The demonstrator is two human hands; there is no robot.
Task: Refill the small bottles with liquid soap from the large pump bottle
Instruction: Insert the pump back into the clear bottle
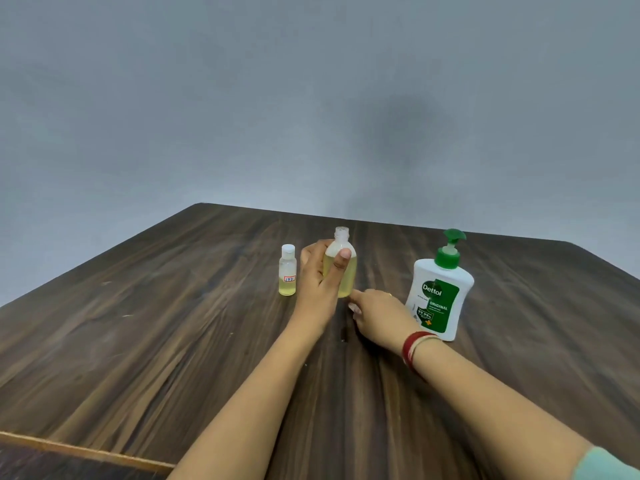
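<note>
Your left hand (317, 275) grips the uncapped small bottle (345, 282), which stands upright on the worktop (173, 323), nearly full of yellow soap. Your right hand (377, 313) lies low beside its base; I cannot tell whether it pinches anything. A capped small bottle (287, 271) stands just left of your left hand, and the Dettol pump bottle (440, 299) just right of your right. The plastic is likely light and squeezable, so hold it gently at mid-body.
</note>
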